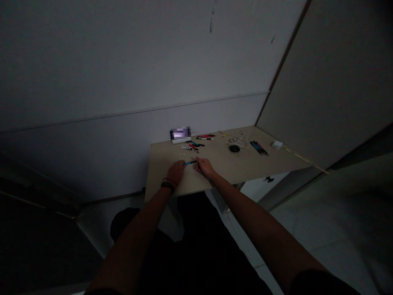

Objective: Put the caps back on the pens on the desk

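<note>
Wristbands point(168, 185) circle the wrist behind the left hand point(176, 170), which clamps one end of a blue pen point(189, 163) over the tabletop point(164, 155), the right hand point(204, 167) pinching its dark end. Just beyond the grip lie loose pen parts point(193, 147); well to its right, a round black disc point(234, 148) and a row of pens point(259, 148). Farther beyond, a lit phone point(181, 133) stands near the wall point(138, 127).

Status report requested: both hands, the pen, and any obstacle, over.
Left hand at blue end, right hand at black end. Blue-and-black pen held between them. Loose pen parts beyond, on table; none between hands.
</note>
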